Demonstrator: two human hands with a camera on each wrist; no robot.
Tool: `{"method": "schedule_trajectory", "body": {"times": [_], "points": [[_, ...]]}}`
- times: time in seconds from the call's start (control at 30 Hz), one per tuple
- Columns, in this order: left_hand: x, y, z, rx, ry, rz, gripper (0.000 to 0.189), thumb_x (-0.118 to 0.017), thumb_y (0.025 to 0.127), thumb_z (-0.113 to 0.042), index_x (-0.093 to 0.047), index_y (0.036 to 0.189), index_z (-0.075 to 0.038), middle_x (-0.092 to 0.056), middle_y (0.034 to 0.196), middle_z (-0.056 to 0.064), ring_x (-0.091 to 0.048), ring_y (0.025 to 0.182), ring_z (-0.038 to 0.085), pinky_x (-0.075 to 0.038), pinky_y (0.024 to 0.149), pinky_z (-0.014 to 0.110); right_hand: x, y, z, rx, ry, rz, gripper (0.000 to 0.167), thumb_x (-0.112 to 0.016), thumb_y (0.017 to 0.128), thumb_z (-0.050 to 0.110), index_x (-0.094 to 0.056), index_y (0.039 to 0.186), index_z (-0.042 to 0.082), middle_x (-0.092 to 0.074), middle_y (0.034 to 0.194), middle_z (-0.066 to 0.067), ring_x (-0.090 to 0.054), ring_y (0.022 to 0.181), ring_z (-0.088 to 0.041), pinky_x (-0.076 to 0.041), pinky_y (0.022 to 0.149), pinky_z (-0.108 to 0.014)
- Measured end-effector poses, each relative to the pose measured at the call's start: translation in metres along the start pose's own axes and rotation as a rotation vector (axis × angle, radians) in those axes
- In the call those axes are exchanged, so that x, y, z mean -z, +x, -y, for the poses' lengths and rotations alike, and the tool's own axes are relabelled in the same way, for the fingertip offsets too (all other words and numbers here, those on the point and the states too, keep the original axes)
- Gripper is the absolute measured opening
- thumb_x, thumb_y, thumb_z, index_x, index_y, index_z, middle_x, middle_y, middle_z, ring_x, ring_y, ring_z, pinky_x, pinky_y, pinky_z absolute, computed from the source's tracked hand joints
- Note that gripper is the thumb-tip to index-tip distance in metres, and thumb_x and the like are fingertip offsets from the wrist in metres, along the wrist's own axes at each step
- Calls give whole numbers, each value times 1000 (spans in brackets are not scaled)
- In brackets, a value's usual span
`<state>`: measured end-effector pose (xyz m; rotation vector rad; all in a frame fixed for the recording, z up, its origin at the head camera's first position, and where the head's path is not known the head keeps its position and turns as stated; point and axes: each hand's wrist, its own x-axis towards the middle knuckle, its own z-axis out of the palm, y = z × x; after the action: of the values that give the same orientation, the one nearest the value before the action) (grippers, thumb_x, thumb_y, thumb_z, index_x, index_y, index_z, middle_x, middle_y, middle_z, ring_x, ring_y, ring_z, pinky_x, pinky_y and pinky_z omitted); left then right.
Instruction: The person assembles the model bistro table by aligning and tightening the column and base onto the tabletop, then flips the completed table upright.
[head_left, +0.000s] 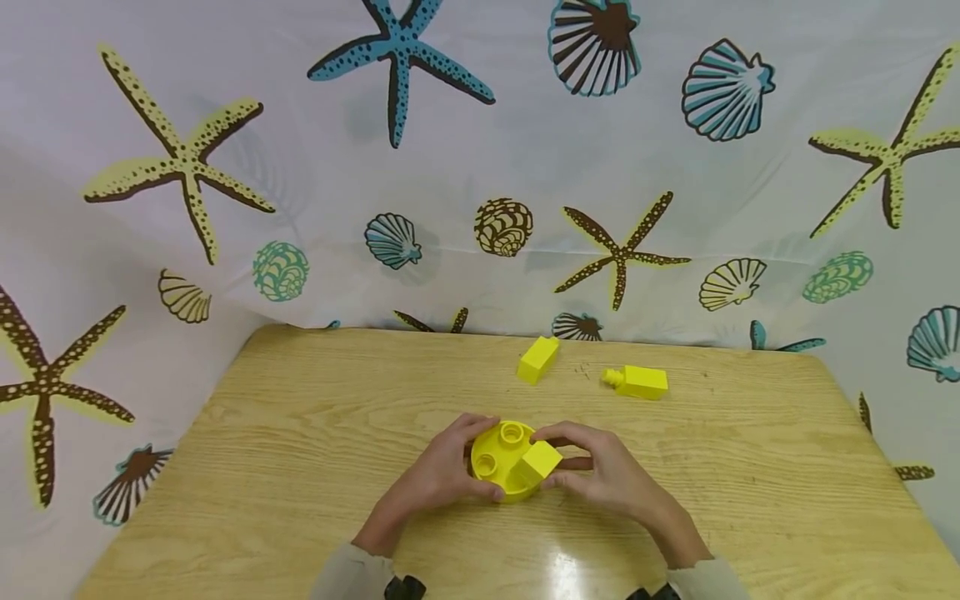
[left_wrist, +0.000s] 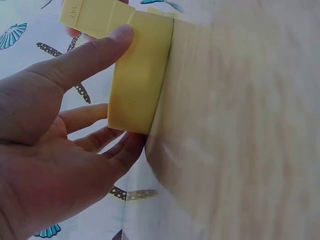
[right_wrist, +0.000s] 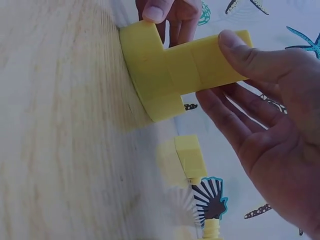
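A round yellow base [head_left: 501, 451] with raised ring sockets lies flat on the wooden table. My left hand [head_left: 438, 471] grips its left side, the thumb at the near rim and the fingers round the far edge. On the base's right part stands a yellow rectangular block [head_left: 540, 461], upright. My right hand [head_left: 611, 475] holds this block between thumb and fingers, and the right wrist view shows the thumb on the block [right_wrist: 200, 60] near its top. The block's lower end meets the base, so the joint inside is hidden. Two ring sockets on the base show nothing in them.
Two loose yellow blocks lie farther back on the table [head_left: 300, 433]: one block [head_left: 537, 361] behind the base, another block [head_left: 643, 382] to its right with a threaded-looking end pointing left. A cloth [head_left: 450, 183] printed with starfish and shells hangs behind the table.
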<state>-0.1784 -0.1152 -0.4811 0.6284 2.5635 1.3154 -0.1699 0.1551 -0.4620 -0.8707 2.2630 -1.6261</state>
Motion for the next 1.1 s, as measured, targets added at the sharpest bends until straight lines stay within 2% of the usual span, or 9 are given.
{"method": "schedule_trajectory", "body": {"times": [0.13,0.3,0.37,0.5,0.63,0.73,0.83,0.97,1.1], "points": [[3,-4,-8,0,55,7,92,-93,77,-22,-46,150,6,-48,145,21,-50,132,38,-41,112,56,1,1,3,-26,28,27,49,-78,90,2,-62,136,5,-63,136,-11,-61,121,-32,-57,94,-36],[2,-7,-29,-28,80,-44,80,-89,82,-26,-51,148,-1,-44,150,19,-47,135,39,-42,111,56,13,-1,0,-45,23,12,42,-66,98,-3,-60,139,2,-60,138,-21,-61,123,-36,-56,97,-35],[-2,-7,-38,-59,57,-68,71,-87,85,-27,-57,145,-4,-47,148,15,-49,134,36,-44,110,54,20,-3,-3,-42,-33,-58,39,-65,98,-4,-61,137,3,-62,135,-22,-62,121,-38,-56,97,-36],[-14,-7,-50,-127,8,-107,56,-86,86,-27,-66,133,-5,-59,131,9,-59,121,30,-51,103,48,37,-6,-10,-38,-212,-270,39,-69,95,-3,-63,134,2,-66,129,-20,-64,117,-38,-57,95,-43],[-27,-8,-54,-130,-2,-168,50,-87,85,-27,-69,126,-7,-66,118,3,-65,108,22,-58,93,38,51,-7,-20,-38,-383,-433,40,-72,94,-2,-63,133,-1,-65,130,-18,-61,119,-38,-54,97,-54],[-31,-8,-55,-124,-17,-191,48,-87,85,-24,-69,126,-8,-67,115,1,-65,106,19,-59,89,33,65,-4,-28,-38,-488,-508,41,-72,93,-4,-62,133,-2,-62,132,-21,-57,123,-41,-50,100,-60],[-30,-9,-55,-119,-68,-158,46,-86,86,-19,-68,127,-9,-66,117,0,-64,108,18,-59,91,34,79,-1,-38,-53,-551,-537,43,-71,93,-5,-60,135,-3,-58,135,-24,-53,128,-45,-45,104,-64],[-24,-9,-53,-115,-124,-55,44,-81,90,-13,-66,132,-12,-65,127,-2,-61,116,16,-55,98,35,95,2,-47,-154,-565,-477,48,-68,95,-2,-54,141,-4,-51,144,-29,-44,136,-50,-37,109,-67],[-16,-8,-51,-118,-158,52,45,-73,95,-6,-62,138,-12,-60,140,0,-56,129,19,-50,106,39,103,3,-53,-214,-591,-439,50,-66,94,-3,-53,142,-6,-51,143,-32,-45,134,-52,-38,108,-67]]}}
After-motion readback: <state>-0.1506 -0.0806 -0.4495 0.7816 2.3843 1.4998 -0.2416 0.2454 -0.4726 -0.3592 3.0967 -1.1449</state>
